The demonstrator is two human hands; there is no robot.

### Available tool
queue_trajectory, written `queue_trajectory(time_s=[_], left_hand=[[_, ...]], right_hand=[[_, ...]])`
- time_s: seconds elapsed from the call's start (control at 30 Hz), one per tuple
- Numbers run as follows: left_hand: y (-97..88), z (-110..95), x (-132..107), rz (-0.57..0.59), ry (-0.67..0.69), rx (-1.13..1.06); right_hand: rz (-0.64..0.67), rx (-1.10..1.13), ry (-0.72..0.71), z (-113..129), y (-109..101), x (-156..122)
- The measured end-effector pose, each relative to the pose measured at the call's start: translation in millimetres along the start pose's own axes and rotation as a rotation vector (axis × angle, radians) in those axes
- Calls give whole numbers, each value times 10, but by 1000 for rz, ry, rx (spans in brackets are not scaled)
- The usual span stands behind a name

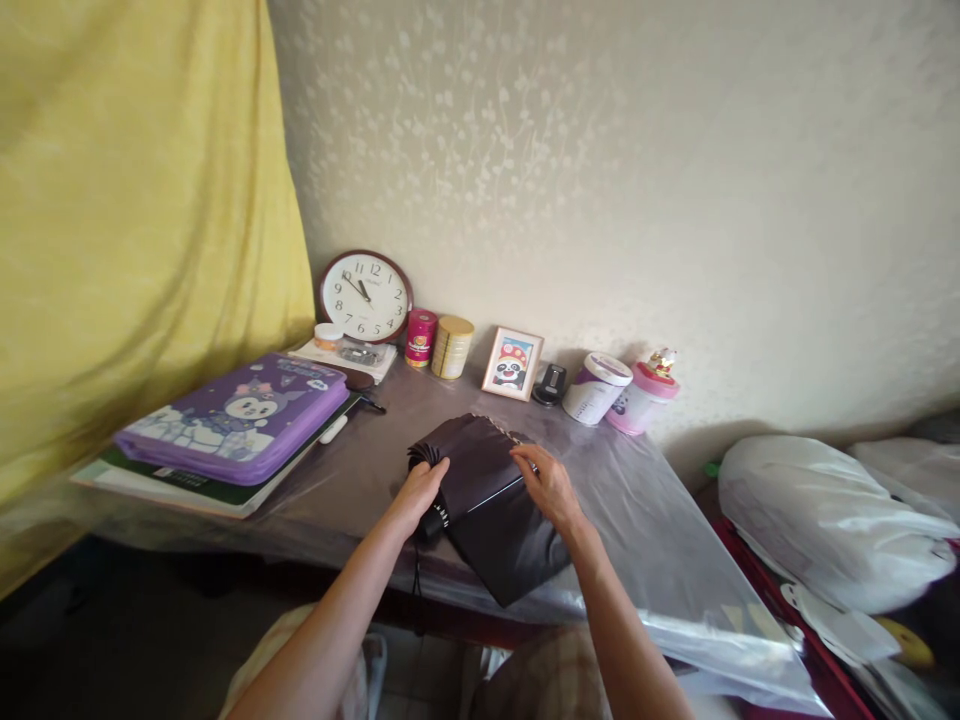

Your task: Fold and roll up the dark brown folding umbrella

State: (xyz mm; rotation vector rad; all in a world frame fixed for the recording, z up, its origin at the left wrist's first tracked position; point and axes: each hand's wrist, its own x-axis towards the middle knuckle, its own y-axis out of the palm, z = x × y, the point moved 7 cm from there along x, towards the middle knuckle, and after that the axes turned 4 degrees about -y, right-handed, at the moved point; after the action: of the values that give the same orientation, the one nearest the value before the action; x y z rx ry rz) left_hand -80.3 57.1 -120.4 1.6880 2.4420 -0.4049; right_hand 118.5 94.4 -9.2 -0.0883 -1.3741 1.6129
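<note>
Your left hand covers end of dark bundle (black knob there half hidden); cannot tell if it grips. Your right hand hides bundle's top edge. Both arms cut off at bottom edge. Green book mostly under purple case. Words on red tin too small to read. Small black thing by picture frame: cannot tell what. Yellow thing far right: blurry.

Only thing I can really read is the clock: black numerals 1 to 12 round its white dial. Red can has a yellow label, purple case has lettering, dark bag has tiny white print, all too blurry.
</note>
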Motion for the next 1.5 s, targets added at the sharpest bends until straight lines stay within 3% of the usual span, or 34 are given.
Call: queue_trajectory(time_s=[0.27,0.43,0.63,0.83,1.27,1.5], left_hand=[[29,-34,-28,56,-38,-94],[46,0,2,59,-43,-139],[68,34,35,76,-44,-167],[45,-12,-12,71,-34,-178],[34,15,10,49,-45,-169],[44,-11,-10,62,-40,-168]], right_hand=[[177,46,17,127,-191,-925],[313,-43,-36,285,-172,-1236],[420,-114,-89,464,-1,-1281],[437,-147,-118,440,125,-1249],[257,-149,-126,376,-69,-1210],[282,-228,-83,303,-79,-1217]])
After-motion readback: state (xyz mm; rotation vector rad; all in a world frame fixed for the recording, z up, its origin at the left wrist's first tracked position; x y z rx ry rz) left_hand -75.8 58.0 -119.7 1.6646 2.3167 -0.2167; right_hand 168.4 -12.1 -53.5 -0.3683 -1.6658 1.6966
